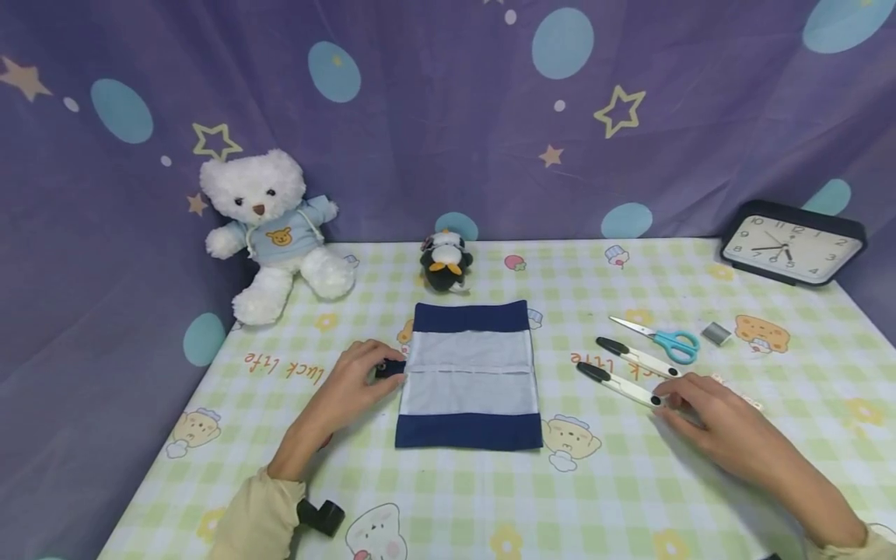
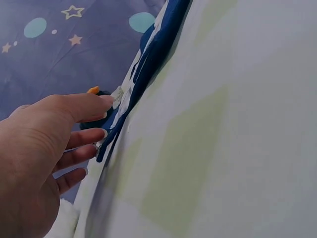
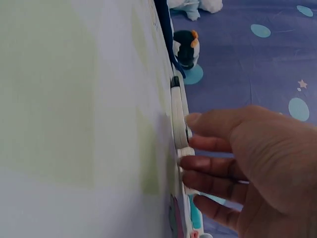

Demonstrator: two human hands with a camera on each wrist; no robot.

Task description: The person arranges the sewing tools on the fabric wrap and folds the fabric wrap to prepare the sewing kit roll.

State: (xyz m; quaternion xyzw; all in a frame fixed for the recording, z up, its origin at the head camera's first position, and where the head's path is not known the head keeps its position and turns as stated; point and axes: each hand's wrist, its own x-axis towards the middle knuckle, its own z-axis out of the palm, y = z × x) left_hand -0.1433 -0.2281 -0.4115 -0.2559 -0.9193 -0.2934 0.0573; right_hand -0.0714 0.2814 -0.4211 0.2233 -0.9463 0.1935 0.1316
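Observation:
A flat cloth piece (image 1: 470,393), pale grey with navy bands along its far and near ends, lies on the table. At its left edge is my left hand (image 1: 350,385), thumb and forefinger apart on either side of a small dark tab (image 1: 390,368). In the left wrist view the fingers of this hand (image 2: 44,144) are loosely bent beside the navy-edged cloth (image 2: 153,54). My right hand (image 1: 721,424) is at the capless-looking ends of two white pens with black tips (image 1: 626,388); the right wrist view shows its fingers (image 3: 213,163) relaxed, beside a pen (image 3: 178,116).
Blue-handled scissors (image 1: 677,346) and a small grey block (image 1: 716,334) lie beyond the pens. Along the back are a white teddy bear (image 1: 283,237), a penguin toy (image 1: 446,260) and a clock (image 1: 792,243). A black object (image 1: 324,517) is by the left sleeve.

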